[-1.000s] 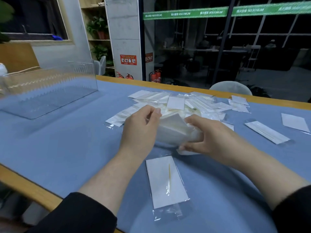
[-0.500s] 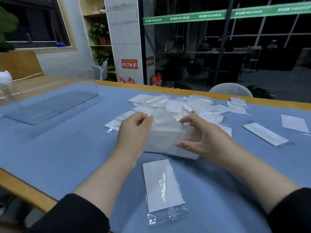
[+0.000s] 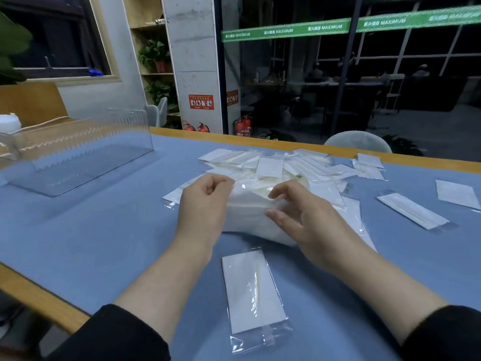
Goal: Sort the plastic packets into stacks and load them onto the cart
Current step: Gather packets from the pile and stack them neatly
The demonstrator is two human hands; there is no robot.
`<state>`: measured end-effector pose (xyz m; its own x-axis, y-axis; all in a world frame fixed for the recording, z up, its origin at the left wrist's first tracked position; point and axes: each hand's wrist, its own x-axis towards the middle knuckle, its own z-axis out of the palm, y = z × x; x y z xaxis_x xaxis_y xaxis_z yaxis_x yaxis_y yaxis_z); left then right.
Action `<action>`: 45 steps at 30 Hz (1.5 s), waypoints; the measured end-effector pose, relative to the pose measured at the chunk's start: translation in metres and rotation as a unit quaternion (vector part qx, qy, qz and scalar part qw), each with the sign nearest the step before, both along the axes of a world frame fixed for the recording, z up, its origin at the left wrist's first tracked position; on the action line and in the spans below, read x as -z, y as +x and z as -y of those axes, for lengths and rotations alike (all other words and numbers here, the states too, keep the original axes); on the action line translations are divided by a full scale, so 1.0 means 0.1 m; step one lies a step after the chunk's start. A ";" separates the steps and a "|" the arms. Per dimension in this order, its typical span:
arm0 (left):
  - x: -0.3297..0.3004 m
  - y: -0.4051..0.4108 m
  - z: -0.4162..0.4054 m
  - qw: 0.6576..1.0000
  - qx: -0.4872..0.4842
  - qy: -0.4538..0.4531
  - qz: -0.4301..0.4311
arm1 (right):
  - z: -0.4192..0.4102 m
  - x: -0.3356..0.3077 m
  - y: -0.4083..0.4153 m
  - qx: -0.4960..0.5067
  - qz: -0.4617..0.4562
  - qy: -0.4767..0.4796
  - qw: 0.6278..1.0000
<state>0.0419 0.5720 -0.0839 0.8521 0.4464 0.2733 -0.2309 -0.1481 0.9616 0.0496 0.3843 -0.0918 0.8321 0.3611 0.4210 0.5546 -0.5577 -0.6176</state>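
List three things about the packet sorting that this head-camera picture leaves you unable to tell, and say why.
- Cart: none appears in the head view; it lies outside the frame.
- Stack count: its packets overlap, and the left hand and right hand cover both ends.
- Loose pile behind: the packets overlap and are too small to count.
- Near packet: the thin stick inside is too small to identify.

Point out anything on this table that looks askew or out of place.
The packets in the loose pile lie overlapping at mixed angles beyond the stack held between both hands. Single packets lie apart: one near, two at right. Nothing looks damaged.
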 end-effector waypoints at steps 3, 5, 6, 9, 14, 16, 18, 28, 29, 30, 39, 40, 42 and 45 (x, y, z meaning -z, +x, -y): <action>-0.03 -0.03 0.02 1.000 0.007 -0.020 0.019 | 0.05 0.01 0.04 0.002 -0.027 -0.017 0.999; -0.05 -0.07 0.04 0.998 0.031 0.031 0.035 | 0.09 -0.01 0.04 -0.005 -0.036 -0.041 0.999; -0.06 -0.09 0.06 0.997 0.040 0.056 0.034 | 0.11 -0.02 0.04 -0.011 -0.039 -0.048 0.998; 0.00 -0.03 0.01 0.997 0.033 0.062 0.012 | 0.15 -0.04 0.03 -0.014 -0.047 -0.042 0.998; 0.05 0.04 0.00 0.999 0.018 0.006 -0.050 | 0.17 -0.03 0.07 -0.008 -0.018 -0.011 1.000; 0.04 0.03 0.02 0.997 0.020 -0.001 -0.070 | 0.16 -0.02 0.08 -0.006 -0.012 0.011 1.000; 0.06 0.04 0.02 0.997 0.024 0.002 -0.073 | 0.12 -0.01 0.07 -0.010 -0.015 0.053 0.998; 0.09 0.03 0.07 0.994 0.062 0.055 -0.073 | 0.02 0.08 0.11 0.008 -0.091 0.040 0.995; 0.09 0.03 0.08 0.993 0.072 0.067 -0.070 | 0.03 0.08 0.11 0.015 -0.086 0.042 0.995; 0.09 0.02 0.09 0.992 0.083 0.073 -0.065 | 0.04 0.07 0.11 0.021 -0.073 0.052 0.996; 0.09 -0.02 0.13 0.985 0.150 0.075 -0.046 | -0.03 0.11 0.13 0.013 -0.037 0.059 0.997; 0.10 -0.02 0.12 0.982 0.152 0.102 -0.050 | 0.00 0.10 0.12 0.008 -0.034 0.052 0.998; 0.13 0.00 0.09 0.980 0.135 0.143 -0.043 | 0.09 0.04 0.11 0.001 -0.013 0.013 1.000; 0.12 0.01 0.07 0.984 0.104 0.146 0.012 | 0.21 -0.08 0.06 -0.001 0.013 -0.044 0.999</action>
<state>0.0424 0.5648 -0.0955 0.9081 0.1626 0.3859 -0.3082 -0.3645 0.8787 0.0551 0.3635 -0.0842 0.8206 0.3995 0.4087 0.5709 -0.6071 -0.5527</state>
